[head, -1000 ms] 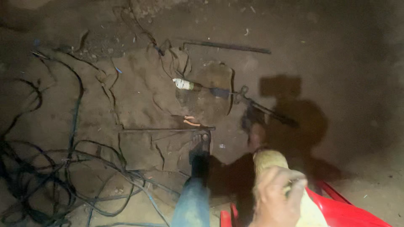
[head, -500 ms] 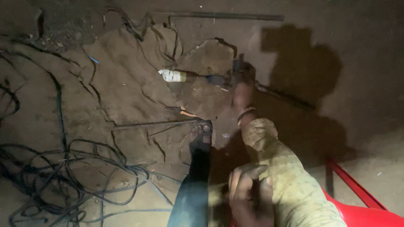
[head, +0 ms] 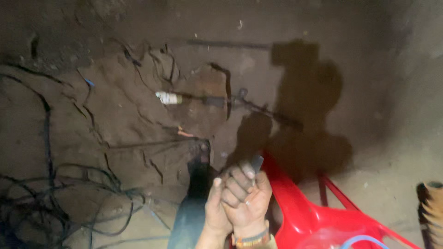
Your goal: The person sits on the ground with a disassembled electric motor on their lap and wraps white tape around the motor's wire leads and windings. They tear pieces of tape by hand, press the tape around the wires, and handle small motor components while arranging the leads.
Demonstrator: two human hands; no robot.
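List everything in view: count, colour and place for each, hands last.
Small flat piece: one, dark grey, held up between the fingers of the clasped hands; too blurred to identify.
Chair: one, red plastic, lower right, beside the hands.
Cables: a tangle, black, on the ground at lower left.
Tool: one, white tip on a dark shaft, lying on the ground at centre.
Rod: one, dark, on the ground at top centre.
Ground: cracked brown dirt.
Leg: one, dark trouser and shoe, bottom centre.
Wristband: one, orange and dark, on the right wrist.
Left hand: pressed against the right.
Right hand: closed around the piece.
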